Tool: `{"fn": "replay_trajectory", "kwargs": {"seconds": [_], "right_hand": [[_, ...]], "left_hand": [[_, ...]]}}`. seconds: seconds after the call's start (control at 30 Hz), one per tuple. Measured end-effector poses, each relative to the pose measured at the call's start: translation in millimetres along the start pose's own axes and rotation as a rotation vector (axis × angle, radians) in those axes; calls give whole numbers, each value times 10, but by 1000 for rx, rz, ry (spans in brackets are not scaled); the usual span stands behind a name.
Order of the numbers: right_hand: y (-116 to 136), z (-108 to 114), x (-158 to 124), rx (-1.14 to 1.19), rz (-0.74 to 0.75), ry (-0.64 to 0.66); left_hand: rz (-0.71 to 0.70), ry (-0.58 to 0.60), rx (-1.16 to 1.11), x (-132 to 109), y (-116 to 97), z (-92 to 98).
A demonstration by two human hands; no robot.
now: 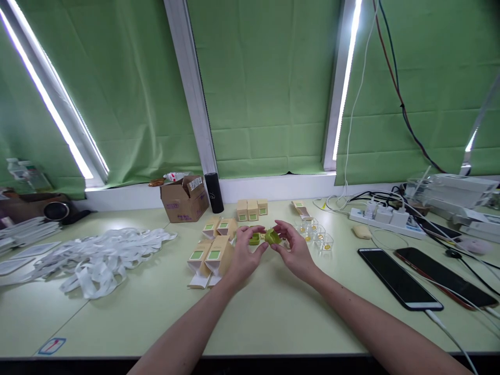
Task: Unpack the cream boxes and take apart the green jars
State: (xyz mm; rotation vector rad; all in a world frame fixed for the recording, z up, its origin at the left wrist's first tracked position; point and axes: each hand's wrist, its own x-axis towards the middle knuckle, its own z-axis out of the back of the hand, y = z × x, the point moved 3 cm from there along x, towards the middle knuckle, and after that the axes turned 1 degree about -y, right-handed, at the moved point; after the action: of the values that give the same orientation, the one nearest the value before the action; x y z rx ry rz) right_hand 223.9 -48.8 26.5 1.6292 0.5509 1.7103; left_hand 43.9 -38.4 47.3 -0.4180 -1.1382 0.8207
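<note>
Both hands meet over the middle of the table. My right hand (294, 250) is closed, thumb and fingers pinching a small rounded olive-green piece (273, 237). My left hand (247, 251) curls around a second small green piece (254, 239), open-topped in look and partly hidden by the fingers. The two green pieces lie side by side; whether they are joined I cannot tell. Left of my left hand stand beige cartons (221, 252) with green label squares and flaps at the front. Close by my right hand are several clear plastic cups (314, 233) with yellowish bits inside.
More small cartons (252, 209) stand behind, with a flattened one (300, 209) to their right. A brown cardboard box (184, 199) and black cylinder (214, 192) are at the back. White straps (109, 255) pile up left. Phones (398, 278), cables and a power strip (386, 214) lie right.
</note>
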Motion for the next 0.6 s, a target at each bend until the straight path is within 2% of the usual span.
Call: {"fn": "replay_trajectory", "kwargs": {"seconds": [0.27,0.37,0.6], "right_hand": [[145,-1,-32,-257,294,132],[178,14,-20,-315,368,145],[197,47,-11,-319,381,134]], "left_hand": [[-99,55,76,-18,114,-68],[-138,59,111,-14,122,-76],[-139,62,156,-2,1,-54]]}}
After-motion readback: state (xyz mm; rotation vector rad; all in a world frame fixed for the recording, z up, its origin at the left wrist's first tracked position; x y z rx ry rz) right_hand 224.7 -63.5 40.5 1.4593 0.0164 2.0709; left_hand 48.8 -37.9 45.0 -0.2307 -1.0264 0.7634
